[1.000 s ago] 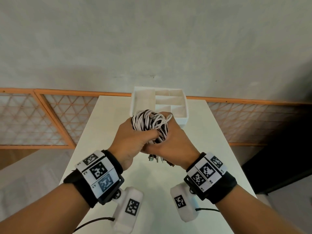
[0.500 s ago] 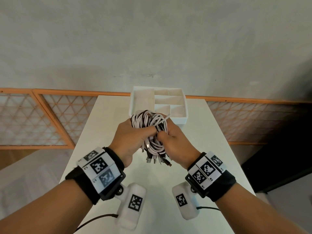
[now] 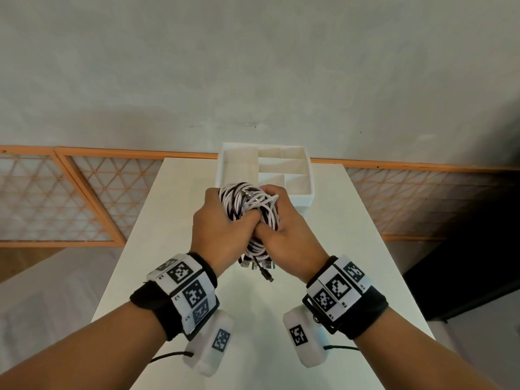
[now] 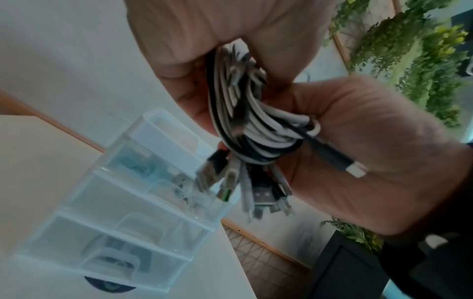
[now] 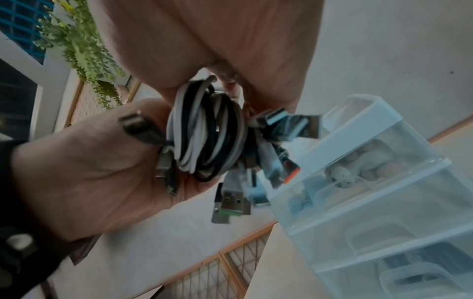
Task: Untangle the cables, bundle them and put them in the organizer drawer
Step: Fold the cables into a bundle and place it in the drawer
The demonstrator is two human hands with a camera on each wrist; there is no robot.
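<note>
White and black cables (image 3: 249, 209), coiled into one bundle, held above the table (image 3: 351, 249) just before the organizer drawer (image 3: 305, 197).
Left hand (image 3: 222, 229) and right hand (image 3: 289, 229) both clasp the coil. Wrist views alone show USB plugs (image 5: 231, 200) dangling beneath, clear stacked drawers (image 4: 133, 228) under the tray.

Seemingly a plain indoor room, home or office unclear: a white counter (image 3: 168, 249) against a bare grey wall (image 3: 253, 66), orange lattice screens (image 3: 70, 198), green trailing plants (image 4: 419, 60) beside.
</note>
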